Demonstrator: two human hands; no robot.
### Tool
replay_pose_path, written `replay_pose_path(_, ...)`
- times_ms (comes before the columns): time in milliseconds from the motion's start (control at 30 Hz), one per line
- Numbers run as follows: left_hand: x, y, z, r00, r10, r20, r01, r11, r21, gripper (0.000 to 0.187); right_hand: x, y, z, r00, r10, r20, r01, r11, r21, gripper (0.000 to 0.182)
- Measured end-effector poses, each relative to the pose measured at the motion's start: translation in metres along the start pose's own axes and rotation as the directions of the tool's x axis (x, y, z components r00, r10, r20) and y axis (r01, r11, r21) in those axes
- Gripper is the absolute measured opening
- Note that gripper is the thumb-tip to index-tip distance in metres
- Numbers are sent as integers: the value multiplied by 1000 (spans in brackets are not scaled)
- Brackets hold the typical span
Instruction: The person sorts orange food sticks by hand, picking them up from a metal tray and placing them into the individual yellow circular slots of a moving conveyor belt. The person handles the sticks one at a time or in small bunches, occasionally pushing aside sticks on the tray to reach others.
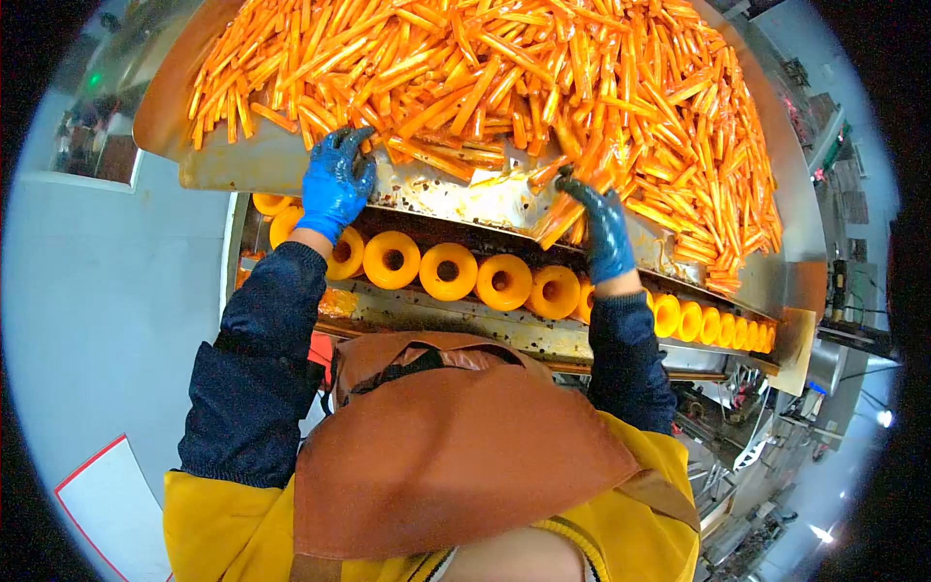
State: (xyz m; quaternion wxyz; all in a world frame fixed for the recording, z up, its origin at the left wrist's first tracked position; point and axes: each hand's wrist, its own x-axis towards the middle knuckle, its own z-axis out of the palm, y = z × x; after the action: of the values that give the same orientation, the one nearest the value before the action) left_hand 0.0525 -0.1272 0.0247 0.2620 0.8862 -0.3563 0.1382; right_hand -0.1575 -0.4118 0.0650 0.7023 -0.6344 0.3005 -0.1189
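A large heap of glossy orange sticks (679, 126) lies on a metal tray (242, 170). My left hand (337, 182), in a blue glove, rests at the tray's near edge beside the heap. Its fingers are apart and bent a little, with nothing visible between them. My right hand (603, 228), in a wet, darkened blue glove, has its fingers closed over a small bunch of orange sticks (561, 221) whose lower ends jut past the tray's edge. The palm side and thumb of this hand are hidden. Below both hands runs a row of yellow funnel-shaped cups (448, 273).
Along the near side of the cups runs a metal ledge (436, 325) with orange residue. A brown apron (456, 436) covers my front close to it. Machinery (747, 427) stands to the right, and a red-edged white panel (112, 509) is at the lower left.
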Motion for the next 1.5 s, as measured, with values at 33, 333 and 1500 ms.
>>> replay_pose_path(33,0,-1,1,1000,-4,8,4,1000,-3,41,-19,-1,9,998,44,46,-52,979,196,26)
replay_pose_path(333,-2,0,2,1000,-12,-4,12,1000,20,42,-76,82,59,996,9,87,-16,997,74,19)
replay_pose_path(1500,-4,-4,7,1000,-13,-13,13,999,35,40,-82,47,82,957,-291,1,290,952,100,29)
